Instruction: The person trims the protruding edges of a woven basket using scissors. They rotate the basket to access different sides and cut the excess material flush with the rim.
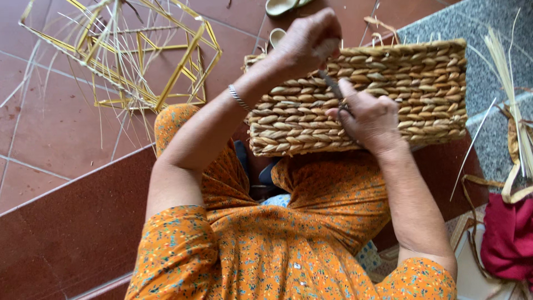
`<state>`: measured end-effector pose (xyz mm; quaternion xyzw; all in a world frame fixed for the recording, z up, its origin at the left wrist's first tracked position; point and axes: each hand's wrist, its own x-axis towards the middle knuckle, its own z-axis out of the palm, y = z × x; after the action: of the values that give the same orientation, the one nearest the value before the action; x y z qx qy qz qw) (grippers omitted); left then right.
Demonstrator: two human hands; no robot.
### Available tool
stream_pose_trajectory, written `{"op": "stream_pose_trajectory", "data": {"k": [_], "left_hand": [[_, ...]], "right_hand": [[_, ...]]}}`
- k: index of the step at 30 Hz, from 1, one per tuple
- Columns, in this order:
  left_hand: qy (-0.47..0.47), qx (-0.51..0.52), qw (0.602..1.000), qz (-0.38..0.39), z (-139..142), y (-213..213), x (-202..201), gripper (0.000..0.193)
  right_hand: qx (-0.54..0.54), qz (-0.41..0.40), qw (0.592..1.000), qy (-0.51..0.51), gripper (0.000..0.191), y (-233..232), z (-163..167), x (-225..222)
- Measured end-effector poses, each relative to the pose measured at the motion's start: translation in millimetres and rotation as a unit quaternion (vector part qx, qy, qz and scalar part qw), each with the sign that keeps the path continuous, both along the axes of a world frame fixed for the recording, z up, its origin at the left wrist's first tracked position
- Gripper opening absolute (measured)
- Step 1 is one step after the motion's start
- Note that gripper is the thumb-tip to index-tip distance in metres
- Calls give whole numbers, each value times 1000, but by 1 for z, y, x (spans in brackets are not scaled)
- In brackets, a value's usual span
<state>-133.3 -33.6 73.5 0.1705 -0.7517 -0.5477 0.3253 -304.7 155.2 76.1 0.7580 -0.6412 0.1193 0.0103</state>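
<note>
Basket (411,89) looked nearly fully woven; loose ends remained at its top edge. Left hand (308,39) clenched the rim, right hand (369,116) gripped scissors (335,89).

Both hands, left (308,39) and right (371,116), are clenched.

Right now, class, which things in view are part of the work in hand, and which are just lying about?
In hand:
woven basket
left hand on its rim
right hand with a thin dark tool

Lying about:
yellow wire frame
loose dried fibre strips
red cloth
sandals
</note>
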Motion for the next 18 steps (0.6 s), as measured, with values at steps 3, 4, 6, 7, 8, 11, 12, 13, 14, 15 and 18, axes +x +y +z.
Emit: {"op": "stream_pose_trajectory", "data": {"k": [3, 4, 6, 7, 8, 11, 12, 13, 14, 15, 18], "left_hand": [[-52, -35, 998, 17, 12, 19, 38, 18], [-94, -114, 989, 29, 14, 27, 51, 19], [-14, -143, 990, 6, 10, 58, 76, 9], [-65, -138, 988, 5, 7, 76, 89, 9], [-115, -133, 984, 3, 4, 92, 101, 9], [-155, -63, 985, 47, -6, 138, 133, 11], [-178, -16, 982, 61, -10, 151, 143, 12], [-198, 30, 977, 76, -14, 165, 150, 13], [-211, 54, 974, 67, -19, 181, 156, 13], [-223, 78, 970, 61, -24, 196, 160, 14], [-195, 71, 971, 116, -44, 215, 169, 14]], "right_hand": [[74, -74, 987, -126, 60, 26, 18, -28], [74, -103, 979, -159, 59, 35, 21, -35], [79, -162, 957, -225, 57, 58, 26, -47], [66, -156, 957, -236, 56, 71, 26, -51], [52, -149, 956, -246, 55, 84, 26, -55], [42, -129, 955, -265, 52, 116, 20, -60], [44, -123, 954, -269, 51, 126, 18, -59], [76, -135, 921, -358, 56, 135, 15, -57], [107, -144, 878, -444, 61, 142, 12, -52], [139, -149, 826, -525, 66, 146, 9, -48], [163, -104, 839, -508, 74, 147, 5, -31]]}}
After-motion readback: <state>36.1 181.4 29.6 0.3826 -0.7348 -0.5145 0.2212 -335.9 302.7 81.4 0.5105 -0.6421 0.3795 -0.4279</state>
